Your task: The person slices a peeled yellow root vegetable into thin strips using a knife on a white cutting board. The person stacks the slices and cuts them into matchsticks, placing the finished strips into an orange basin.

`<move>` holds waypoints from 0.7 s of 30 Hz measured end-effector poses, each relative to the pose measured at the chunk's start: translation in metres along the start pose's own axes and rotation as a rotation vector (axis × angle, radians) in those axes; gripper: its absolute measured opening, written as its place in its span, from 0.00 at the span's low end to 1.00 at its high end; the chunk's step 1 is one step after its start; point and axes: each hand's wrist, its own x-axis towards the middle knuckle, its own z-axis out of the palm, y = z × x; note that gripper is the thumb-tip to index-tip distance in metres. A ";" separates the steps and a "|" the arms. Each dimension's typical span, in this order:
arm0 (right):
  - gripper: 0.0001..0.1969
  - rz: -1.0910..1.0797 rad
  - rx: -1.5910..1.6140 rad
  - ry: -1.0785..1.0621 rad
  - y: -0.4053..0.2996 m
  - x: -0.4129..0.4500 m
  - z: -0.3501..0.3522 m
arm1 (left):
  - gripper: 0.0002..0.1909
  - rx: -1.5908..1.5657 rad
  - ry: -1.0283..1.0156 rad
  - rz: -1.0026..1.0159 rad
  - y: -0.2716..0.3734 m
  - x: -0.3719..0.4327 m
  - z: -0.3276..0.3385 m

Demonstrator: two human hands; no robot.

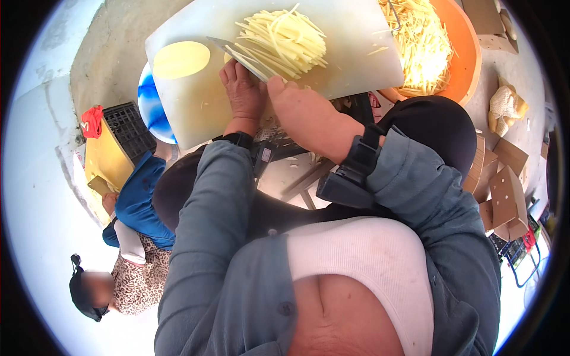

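My right hand (307, 113) grips a kitchen knife, its handle hidden in my fist. The steel blade (247, 63) slants to the upper left across a white cutting board (356, 58). Beside the blade, the curled fingers of my left hand (240, 89) press on a pale yellow piece (227, 58), apparently potato, mostly hidden beneath them. Thin cut strips lie along the blade's other side, against a heap of pale yellow strips (285, 40). Left of my hands, a large oval slice, or stack of slices, (181, 60) lies flat on the board.
An orange tub (467, 58) full of strips stands right of the board. A blue-and-white basin (153, 107) shows under its left edge. Cardboard boxes (507, 200) and a netted bag (505, 109) sit at right. At left, a seated person (142, 276) holds a phone near a black crate (129, 129).
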 end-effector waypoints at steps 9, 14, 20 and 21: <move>0.15 0.036 0.144 0.055 0.015 0.022 0.028 | 0.22 -0.018 0.065 0.033 0.004 0.002 -0.001; 0.13 -0.003 0.146 0.107 0.025 0.013 0.009 | 0.18 -0.038 0.092 0.067 0.004 0.002 -0.003; 0.12 -0.047 0.015 0.084 0.002 -0.007 -0.009 | 0.20 -0.067 0.104 0.002 0.004 0.000 0.000; 0.13 -0.055 0.000 0.084 0.002 -0.009 -0.009 | 0.21 -0.068 0.102 -0.003 0.003 0.000 0.001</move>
